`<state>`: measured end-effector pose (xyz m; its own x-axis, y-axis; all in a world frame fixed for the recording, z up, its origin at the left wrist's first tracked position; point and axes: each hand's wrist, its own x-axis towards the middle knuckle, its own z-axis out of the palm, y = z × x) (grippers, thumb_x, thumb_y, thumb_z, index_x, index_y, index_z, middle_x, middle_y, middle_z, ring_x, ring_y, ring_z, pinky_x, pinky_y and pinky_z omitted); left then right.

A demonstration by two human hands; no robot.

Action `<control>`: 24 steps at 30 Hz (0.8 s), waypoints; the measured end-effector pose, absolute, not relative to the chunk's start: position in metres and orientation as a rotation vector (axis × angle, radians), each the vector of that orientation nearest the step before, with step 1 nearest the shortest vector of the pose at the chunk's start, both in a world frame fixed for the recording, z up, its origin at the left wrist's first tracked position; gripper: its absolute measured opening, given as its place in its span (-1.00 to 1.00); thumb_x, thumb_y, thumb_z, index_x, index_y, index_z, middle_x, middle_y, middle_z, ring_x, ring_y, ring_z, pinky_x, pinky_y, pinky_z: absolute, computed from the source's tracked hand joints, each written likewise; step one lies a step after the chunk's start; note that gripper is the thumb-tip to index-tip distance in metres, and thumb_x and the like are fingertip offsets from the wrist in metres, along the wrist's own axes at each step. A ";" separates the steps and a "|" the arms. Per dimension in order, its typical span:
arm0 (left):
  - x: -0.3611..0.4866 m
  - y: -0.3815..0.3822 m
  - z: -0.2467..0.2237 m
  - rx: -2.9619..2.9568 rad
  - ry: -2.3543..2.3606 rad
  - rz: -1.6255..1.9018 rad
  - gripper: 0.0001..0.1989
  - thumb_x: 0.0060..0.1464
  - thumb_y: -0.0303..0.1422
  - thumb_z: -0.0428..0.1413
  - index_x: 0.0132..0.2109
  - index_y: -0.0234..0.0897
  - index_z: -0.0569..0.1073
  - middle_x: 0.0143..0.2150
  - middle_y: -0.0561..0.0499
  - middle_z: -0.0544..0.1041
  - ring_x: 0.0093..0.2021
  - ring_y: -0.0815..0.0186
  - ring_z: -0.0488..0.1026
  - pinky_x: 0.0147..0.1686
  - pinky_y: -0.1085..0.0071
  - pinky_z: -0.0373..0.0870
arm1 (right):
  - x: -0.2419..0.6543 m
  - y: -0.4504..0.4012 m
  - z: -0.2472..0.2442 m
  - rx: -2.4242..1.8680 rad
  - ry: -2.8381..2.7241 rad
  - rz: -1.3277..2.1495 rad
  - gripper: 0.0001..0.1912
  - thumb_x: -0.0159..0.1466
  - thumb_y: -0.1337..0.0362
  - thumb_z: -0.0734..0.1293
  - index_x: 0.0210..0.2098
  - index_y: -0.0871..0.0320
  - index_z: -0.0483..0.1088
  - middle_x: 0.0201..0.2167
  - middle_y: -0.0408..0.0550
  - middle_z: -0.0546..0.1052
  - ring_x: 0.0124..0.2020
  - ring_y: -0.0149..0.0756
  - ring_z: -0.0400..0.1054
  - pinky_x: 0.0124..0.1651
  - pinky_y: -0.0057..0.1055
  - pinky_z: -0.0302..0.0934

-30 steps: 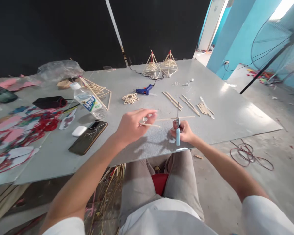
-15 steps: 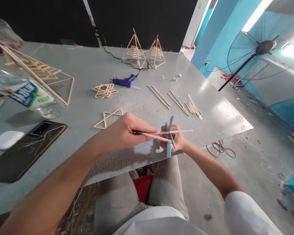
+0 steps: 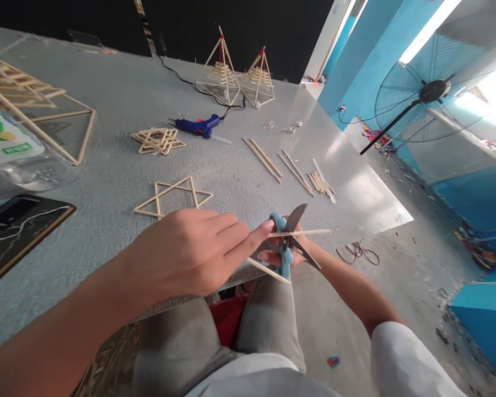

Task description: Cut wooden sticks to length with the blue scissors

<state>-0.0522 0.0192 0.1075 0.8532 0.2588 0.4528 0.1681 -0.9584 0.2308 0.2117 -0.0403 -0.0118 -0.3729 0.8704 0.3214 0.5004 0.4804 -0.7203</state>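
The left hand (image 3: 202, 248), fingers narrow, holds a thin stick (image 3: 316, 232) pointing toward three o'clock between spread scissors (image 3: 296, 218); the right hand (image 3: 296, 257) grips their handles. A star (image 3: 193, 193) lies at ten o'clock.

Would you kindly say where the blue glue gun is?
In the head view, the blue glue gun lies left of centre on the grey table, right of the stacked wooden star.

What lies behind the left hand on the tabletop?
Just beyond the left hand, a flat star of thin sticks shows in part; the hand covers its near side, which cannot be seen.
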 end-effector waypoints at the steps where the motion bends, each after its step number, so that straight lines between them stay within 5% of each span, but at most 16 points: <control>1: -0.053 0.019 0.108 2.877 0.317 0.759 -0.53 0.55 -0.32 -0.14 0.20 0.07 0.66 -0.50 0.03 0.44 -0.56 0.20 0.38 -0.54 0.27 0.29 | 0.213 -0.041 -0.012 -1.117 -2.023 0.685 -0.41 0.17 0.08 0.55 -0.54 0.01 0.01 -0.61 -0.27 0.08 -0.50 -0.36 -0.06 -0.39 -0.27 0.05; 6: -0.050 0.023 0.105 3.011 0.234 0.929 -0.60 0.56 -0.41 -0.07 0.15 -0.11 0.67 -0.48 0.09 0.49 -0.54 0.30 0.33 -0.51 0.31 0.17 | 0.216 -0.038 -0.019 -1.024 -1.935 0.691 -0.48 0.09 0.28 0.49 -0.50 -0.01 -0.03 -0.61 -0.32 0.10 -0.55 -0.43 -0.06 -0.47 -0.35 0.04; 13: -0.043 0.027 0.103 2.763 0.116 0.954 -0.71 0.52 -0.43 0.07 -0.17 -0.25 0.66 -0.46 0.11 0.51 -0.48 0.41 0.43 -0.43 0.44 0.23 | 0.212 -0.036 -0.015 -0.950 -2.013 0.524 -0.50 0.26 0.19 0.49 -0.44 0.00 0.02 -0.57 -0.33 0.12 -0.55 -0.43 0.00 -0.48 -0.37 0.03; 19: -0.051 0.024 0.092 2.787 0.145 1.047 -0.77 0.48 -0.38 0.12 0.14 -0.12 0.63 -0.42 0.11 0.53 -0.48 0.39 0.45 -0.44 0.46 0.25 | 0.218 -0.035 -0.003 -0.916 -2.215 0.393 -0.48 0.29 0.16 0.53 -0.45 0.03 0.06 -0.53 -0.28 0.17 -0.50 -0.41 0.06 -0.40 -0.35 0.07; 24: -0.053 0.025 0.089 2.839 0.137 1.058 -0.77 0.48 -0.38 0.12 0.14 -0.11 0.62 -0.44 0.13 0.48 -0.50 0.39 0.41 -0.47 0.43 0.22 | 0.224 -0.034 -0.015 -0.989 -2.243 0.395 -0.53 0.21 0.23 0.54 -0.47 0.04 0.12 -0.53 -0.27 0.16 -0.47 -0.39 0.07 -0.37 -0.36 0.11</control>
